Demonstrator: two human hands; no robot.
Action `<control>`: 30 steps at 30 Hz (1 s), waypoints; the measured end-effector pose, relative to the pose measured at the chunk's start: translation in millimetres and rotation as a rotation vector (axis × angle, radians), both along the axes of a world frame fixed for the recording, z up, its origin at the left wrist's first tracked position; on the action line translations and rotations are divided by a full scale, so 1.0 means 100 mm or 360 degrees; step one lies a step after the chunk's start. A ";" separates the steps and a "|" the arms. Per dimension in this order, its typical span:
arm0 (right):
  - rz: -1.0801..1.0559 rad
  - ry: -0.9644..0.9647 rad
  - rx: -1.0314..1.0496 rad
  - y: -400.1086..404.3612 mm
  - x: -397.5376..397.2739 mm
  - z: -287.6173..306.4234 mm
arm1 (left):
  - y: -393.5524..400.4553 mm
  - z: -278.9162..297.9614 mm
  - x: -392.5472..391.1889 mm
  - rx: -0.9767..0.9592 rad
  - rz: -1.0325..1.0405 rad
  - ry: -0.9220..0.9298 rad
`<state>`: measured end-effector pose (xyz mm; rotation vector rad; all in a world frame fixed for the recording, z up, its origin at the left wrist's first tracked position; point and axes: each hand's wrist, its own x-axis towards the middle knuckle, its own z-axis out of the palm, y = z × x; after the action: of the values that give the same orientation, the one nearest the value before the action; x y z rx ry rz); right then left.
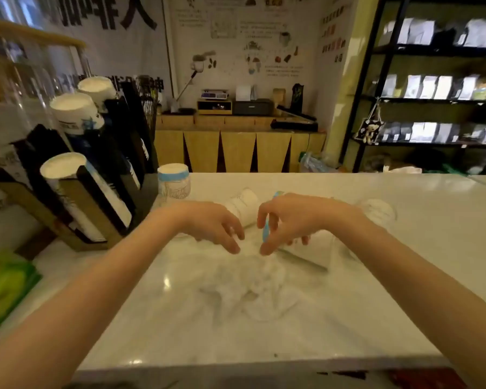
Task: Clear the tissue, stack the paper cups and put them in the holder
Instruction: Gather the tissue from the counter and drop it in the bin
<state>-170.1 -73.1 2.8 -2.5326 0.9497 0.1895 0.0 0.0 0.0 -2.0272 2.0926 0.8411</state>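
Observation:
A heap of crumpled white tissue (pixel 250 284) lies on the white counter (pixel 404 276) in front of me. My left hand (pixel 213 223) hovers just above its far edge, fingers spread and curled downward, holding nothing. My right hand (pixel 286 220) hangs beside it, fingers apart, in front of a blue-rimmed paper cup (pixel 265 234) lying on its side. A white paper cup (pixel 243 204) lies on its side behind the hands. Another cup (pixel 174 182) with a blue band stands upside down near the black cup holder (pixel 104 197). More tissue (pixel 376 210) sits at the right.
The cup holder at the left carries several stacks of white cups (pixel 76 110). A green packet (pixel 3 284) lies at the counter's left edge. Beyond the counter stand a wooden cabinet (pixel 236 147) and dark shelves (pixel 432 94) with bags.

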 end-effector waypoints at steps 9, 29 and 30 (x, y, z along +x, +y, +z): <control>-0.0199 0.0370 0.0144 0.36 -0.04 -0.55 | 0.24 -0.60 -0.12 -0.0189 -0.0162 -0.0146; 0.0163 -0.0542 0.0723 1.54 -0.82 -0.80 | 1.80 -1.17 -0.44 -0.0012 0.0039 0.0615; 0.0183 -0.0467 0.0754 1.62 -0.83 -0.93 | 1.87 -1.33 -0.47 0.0008 0.0064 0.0563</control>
<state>-252.7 88.5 -89.9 -2.1017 0.5648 0.0625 -47.4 186.6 -132.8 -2.0478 2.2181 1.2935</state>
